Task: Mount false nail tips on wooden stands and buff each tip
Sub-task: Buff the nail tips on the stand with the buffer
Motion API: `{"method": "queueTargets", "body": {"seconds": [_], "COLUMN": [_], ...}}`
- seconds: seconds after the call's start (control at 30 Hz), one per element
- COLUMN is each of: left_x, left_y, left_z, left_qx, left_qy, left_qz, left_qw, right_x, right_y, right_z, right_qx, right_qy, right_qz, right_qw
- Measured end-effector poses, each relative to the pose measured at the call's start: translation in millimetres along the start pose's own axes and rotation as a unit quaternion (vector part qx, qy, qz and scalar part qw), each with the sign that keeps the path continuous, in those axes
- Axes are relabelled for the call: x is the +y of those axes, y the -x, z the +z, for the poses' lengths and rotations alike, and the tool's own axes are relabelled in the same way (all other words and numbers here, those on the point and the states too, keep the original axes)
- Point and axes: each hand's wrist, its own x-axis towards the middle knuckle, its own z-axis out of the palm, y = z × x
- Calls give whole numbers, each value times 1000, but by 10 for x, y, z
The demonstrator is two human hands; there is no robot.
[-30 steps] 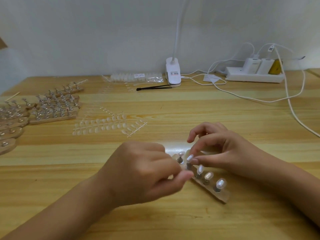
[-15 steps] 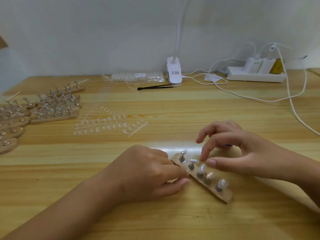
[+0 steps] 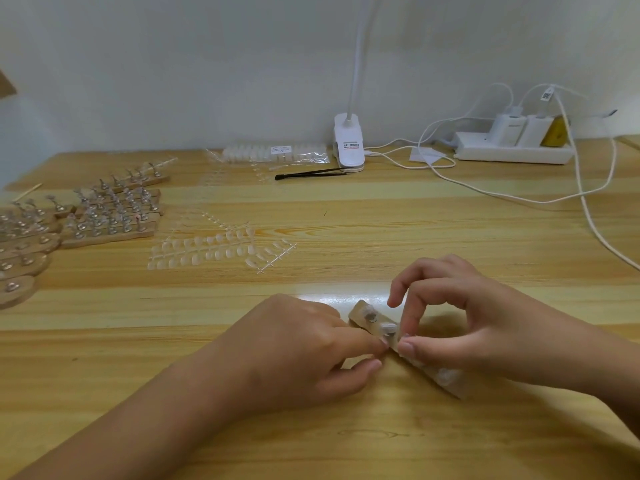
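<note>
Pinching stand [image 3: 360, 315] edge with left hand [image 3: 304, 348] from 9 o'clock against sliding, nipping middle-peg nail tip [image 3: 401, 338] with right hand [image 3: 485, 327] from 3 o'clock, likely seating it.

Pale plank table [image 3: 381, 230] bears short wooden peg stand [image 3: 360, 315], clear nail-tip strips [image 3: 214, 249], stacked wooden stands [image 3: 110, 216] left, white power strip [image 3: 512, 154] rear.

Both forearms are brought in from the lower corners, the hands nearly met. The left hand [image 3: 301, 344] is loosely fisted, index and thumb pushed forward; the right hand [image 3: 485, 327] is arched, thumb and middle fingertip pinched together, index finger raised
</note>
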Motion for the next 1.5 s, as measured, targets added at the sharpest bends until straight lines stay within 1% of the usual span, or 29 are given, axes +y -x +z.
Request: {"method": "queueTargets", "body": {"seconds": [0.17,0.33,0.4,0.5,0.6,0.7,0.8,0.9,1.0,1.37,1.5], "left_x": [37,75,82,74,51,38,29,33,41,112,155], "left_y": [-3,-17,-17,5,17,11,1,-4,-16,-54,-70], "left_z": [1,13,37,77,93,91,85,107,147,123,96], "left_qx": [-4,-7,-9,-8,12,62,93,76,59,43,32], "left_qy": [-20,-43,-58,-76,-85,-86,-89,-95,-98,-34,-34], "left_qz": [-2,-7,-6,5,21,52,65,65,59,4,-11], "left_qw": [1000,999,998,997,996,993,990,990,992,998,999], "right_x": [-20,-17,-13,1,37,56,52,43,37,68,51], "right_y": [-11,-4,-6,-27,-43,-52,-56,-51,-45,-69,-87], "right_z": [-44,-31,-33,-70,-106,-127,-131,-127,-138,-148,-167], "right_qx": [-8,-18,-25,-45,-75,-86,-84,-81,-78,-83,-96], "right_qy": [-27,-37,-63,-139,-185,-216,-208,-189,-197,-195,-184], "right_qz": [19,20,30,60,96,127,141,139,144,148,142], "right_qw": [999,999,997,987,975,964,964,969,967,966,968]}}
